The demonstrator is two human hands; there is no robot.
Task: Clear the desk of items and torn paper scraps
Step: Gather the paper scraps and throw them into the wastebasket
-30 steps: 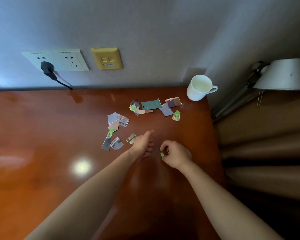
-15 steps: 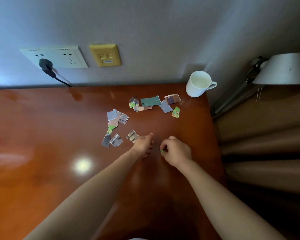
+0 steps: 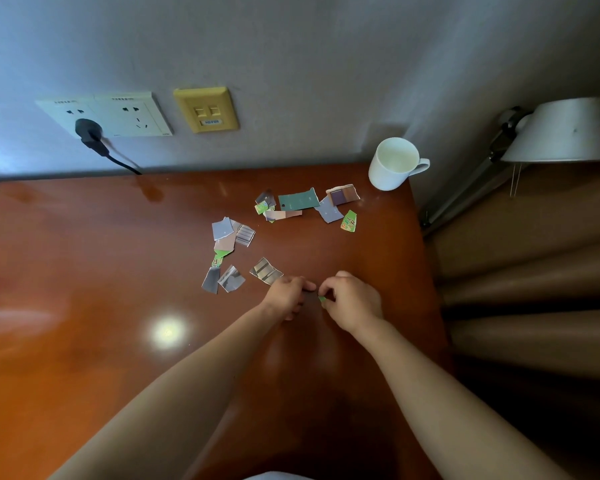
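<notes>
**A:** Progress?

**B:** Early, by my judgement. Torn scraps lie scattered over the middle and far right of the desk (image 3: 84,271). The white mug (image 3: 394,164) stands at the far right corner, not yet cleared.

**A:** Hands?

**B:** The right hand (image 3: 352,303) pinches one small green scrap (image 3: 322,299) low over the desk, on the near side of the scatter. The left hand (image 3: 284,296) is just beside it with fingers curled toward it. I cannot tell if it holds anything.

**A:** Counts?

**B:** Mug: one. Loose scraps: about fourteen.
- Seven are in the far group around the teal scrap (image 3: 298,199).
- Six are in the left group around the tan scrap (image 3: 224,242).
- One striped scrap (image 3: 265,270) lies just beyond the left hand.

Overlaps make the count approximate. The pinched scrap is one more.
</notes>
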